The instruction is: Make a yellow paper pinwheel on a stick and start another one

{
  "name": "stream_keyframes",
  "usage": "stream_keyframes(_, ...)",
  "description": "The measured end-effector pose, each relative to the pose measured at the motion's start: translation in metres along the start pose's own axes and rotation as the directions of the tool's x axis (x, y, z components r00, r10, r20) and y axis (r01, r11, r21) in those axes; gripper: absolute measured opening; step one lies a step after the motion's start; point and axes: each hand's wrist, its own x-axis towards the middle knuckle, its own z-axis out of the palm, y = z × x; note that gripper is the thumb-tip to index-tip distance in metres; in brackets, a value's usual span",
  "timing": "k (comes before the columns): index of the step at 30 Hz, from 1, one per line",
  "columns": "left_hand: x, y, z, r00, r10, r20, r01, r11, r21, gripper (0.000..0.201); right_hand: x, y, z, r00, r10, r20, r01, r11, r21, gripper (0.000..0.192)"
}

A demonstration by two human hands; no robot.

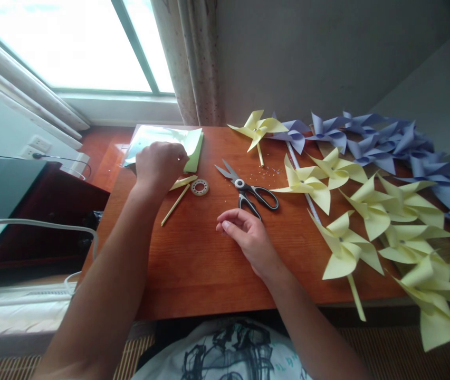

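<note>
Wooden table, reddish, seen from above. Left hand far out at the back left corner, knuckles up, fingers curled down onto a paper stack beside the window sill; whether pinching a sheet or only pressing, cannot tell. Pale green top sheet, glossy, lying right along the table's rear edge. Just under that hand, a yellow stick slanting toward the near edge, and a tape ring touching nothing, just beside the stick's upper end.

Right hand near mid-table, resting on its side, fingers loosely bent, thumb close to forefinger, nothing visibly held. Scissors just beyond those fingertips, blades parted, black handles toward the hand, apart from it. Scattered paper crumbs behind the scissors.

Right half crowded: yellow pinwheels overlapping from the middle to the right edge, several hanging over the front edge, one stick poking past it. Purple pinwheels heaped along the back right against the wall.

Open wood only in front, between both forearms and down to the near edge. Off the left edge, a dark cabinet with white cable.
</note>
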Motion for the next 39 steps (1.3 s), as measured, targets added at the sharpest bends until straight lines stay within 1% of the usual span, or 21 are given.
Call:
stream_keyframes(6, -0.001, -0.002, 0.000, 0.999, -0.042, -0.034, 0.041, 0.999, -0.029, 0.034, 0.000, 0.000, 0.000, 1.000, 0.000, -0.006, 0.000, 1.000, -0.010, 0.011)
stream_keyframes(11, -0.004, 0.002, 0.006, 0.999, -0.002, -0.042, -0.001, 0.999, -0.051, 0.032, 0.000, 0.001, -0.001, 1.000, -0.002, -0.007, 0.002, 1.000, -0.016, 0.011)
stream_keyframes(15, -0.006, 0.006, 0.010, 0.998, 0.018, -0.066, -0.023, 0.997, -0.073, 0.032, 0.000, 0.002, 0.000, 1.000, -0.005, -0.007, 0.005, 1.000, -0.021, 0.011)
stream_keyframes(17, -0.007, 0.008, 0.011, 0.996, 0.017, -0.093, -0.028, 0.994, -0.110, 0.033, 0.000, 0.002, 0.000, 1.000, -0.003, -0.004, 0.003, 1.000, -0.029, 0.011)
stream_keyframes(19, -0.007, 0.010, 0.011, 0.987, 0.025, -0.162, -0.055, 0.981, -0.187, 0.033, 0.000, 0.002, 0.000, 1.000, -0.001, -0.002, 0.001, 0.999, -0.037, 0.011)
stream_keyframes(21, -0.009, 0.014, 0.009, 0.961, 0.042, -0.272, -0.126, 0.945, -0.301, 0.031, 0.000, 0.002, 0.000, 1.000, -0.001, -0.002, 0.001, 0.999, -0.038, 0.011)
stream_keyframes(23, -0.012, 0.020, 0.004, 0.918, 0.043, -0.395, -0.221, 0.882, -0.417, 0.028, 0.000, 0.002, 0.000, 1.000, -0.006, -0.008, 0.006, 1.000, -0.029, 0.011)
stream_keyframes(25, -0.020, 0.028, -0.005, 0.862, -0.003, -0.507, -0.304, 0.797, -0.522, 0.024, 0.000, 0.001, 0.000, 0.999, -0.030, -0.024, 0.029, 0.999, -0.018, 0.012)
stream_keyframes(27, -0.034, 0.038, -0.016, 0.818, -0.090, -0.568, -0.340, 0.720, -0.604, 0.016, 0.000, 0.000, 0.000, 0.993, -0.093, -0.068, 0.092, 0.996, -0.014, 0.011)
stream_keyframes(29, -0.056, 0.046, -0.026, 0.797, -0.139, -0.588, -0.390, 0.626, -0.676, 0.009, -0.002, -0.001, -0.001, 0.979, -0.165, -0.118, 0.164, 0.986, -0.020, 0.009)
stream_keyframes(30, -0.069, 0.049, -0.030, 0.769, -0.161, -0.618, -0.429, 0.587, -0.687, 0.006, -0.005, -0.002, -0.003, 0.972, -0.190, -0.140, 0.189, 0.982, -0.022, 0.008)
stream_keyframes(31, -0.083, 0.050, -0.033, 0.753, -0.157, -0.640, -0.476, 0.542, -0.693, 0.011, -0.009, -0.002, -0.006, 0.967, -0.203, -0.156, 0.202, 0.979, -0.025, 0.007)
stream_keyframes(33, -0.113, 0.050, -0.034, 0.783, -0.066, -0.619, -0.535, 0.438, -0.723, 0.029, -0.023, 0.000, -0.014, 0.960, -0.206, -0.191, 0.204, 0.979, -0.030, 0.005)
stream_keyframes(34, -0.129, 0.048, -0.033, 0.830, 0.053, -0.555, -0.525, 0.409, -0.747, 0.036, -0.031, 0.002, -0.019, 0.955, -0.204, -0.215, 0.198, 0.979, -0.048, 0.006)
stream_keyframes(35, -0.143, 0.044, -0.030, 0.849, 0.149, -0.507, -0.522, 0.383, -0.762, 0.040, -0.041, 0.004, -0.026, 0.947, -0.204, -0.248, 0.194, 0.979, -0.064, 0.007)
stream_keyframes(36, -0.157, 0.041, -0.027, 0.851, 0.212, -0.480, -0.525, 0.364, -0.769, 0.042, -0.051, 0.006, -0.033, 0.925, -0.209, -0.317, 0.195, 0.978, -0.076, 0.010)
stream_keyframes(37, -0.170, 0.037, -0.022, 0.849, 0.249, -0.467, -0.528, 0.344, -0.776, 0.043, -0.062, 0.008, -0.040, 0.888, -0.218, -0.404, 0.196, 0.976, -0.095, 0.012)
stream_keyframes(39, -0.192, 0.028, -0.013, 0.859, 0.307, -0.409, -0.498, 0.324, -0.804, 0.041, -0.081, 0.011, -0.054, 0.863, -0.158, -0.480, 0.106, 0.985, -0.133, 0.020)
